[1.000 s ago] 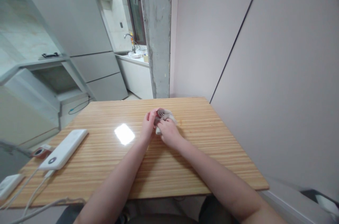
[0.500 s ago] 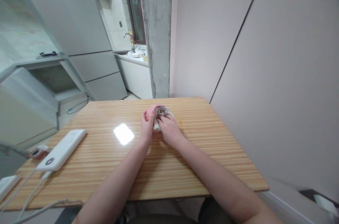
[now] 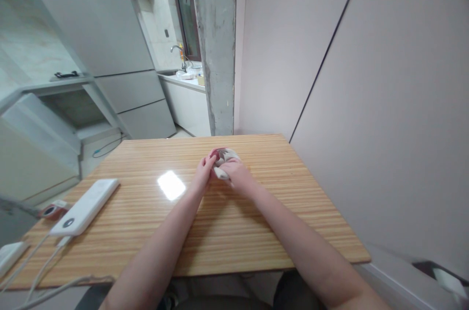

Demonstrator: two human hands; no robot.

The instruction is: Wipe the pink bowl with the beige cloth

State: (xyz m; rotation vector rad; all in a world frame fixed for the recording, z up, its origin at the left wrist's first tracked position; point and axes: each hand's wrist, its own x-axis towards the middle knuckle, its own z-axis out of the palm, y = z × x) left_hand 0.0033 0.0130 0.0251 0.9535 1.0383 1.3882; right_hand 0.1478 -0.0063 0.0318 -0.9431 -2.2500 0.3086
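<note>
The left hand and right hand are gripping the cloth over the table; its pink area is showing less than before, suggesting the folds are being rearranged

grey fridge left | concrete pillar centre | window between them | pale wall right, 1 dark seam

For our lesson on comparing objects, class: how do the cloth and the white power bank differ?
Shape: the cloth is bunched and folded; the white power bank is a flat, straight-edged slab.
Holding: the cloth is held between the left grip and the right grip; the white power bank lies untouched on the table.
Surface: the cloth shows soft creases; the white power bank is smooth, with a round dark spot.
Shared: both are pale.
</note>
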